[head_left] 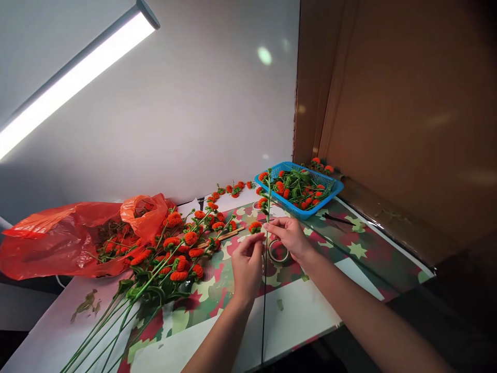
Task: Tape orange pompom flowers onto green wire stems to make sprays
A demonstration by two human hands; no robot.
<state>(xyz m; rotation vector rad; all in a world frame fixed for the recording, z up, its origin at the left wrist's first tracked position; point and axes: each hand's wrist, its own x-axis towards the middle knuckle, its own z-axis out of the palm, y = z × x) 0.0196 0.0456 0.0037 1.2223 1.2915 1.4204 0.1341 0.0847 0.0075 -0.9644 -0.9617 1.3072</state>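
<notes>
My right hand (290, 237) pinches a long thin upright stem (264, 305) with thumb and fingers. Green leaves and small fuzzy orange flowers (263, 202) run up the stem's top part. Close beside it, my left hand (247, 261) is closed, its fingertips pressed together at the base of one orange pompom flower (254, 227). What lies right between those fingertips is partly hidden. Behind the stem and below my right hand, a ring-shaped roll of tape (288, 255) rests on the camouflage-patterned table cover (217, 280).
A blue plastic basket (337, 187) holds loose orange flowers and green stalks at the back right. To the left lie finished-looking long flower stems (116, 321) and a red plastic bag (58, 233). A lit tube lamp (81, 77) hangs upper left; a cardboard wall (396, 114) stands right.
</notes>
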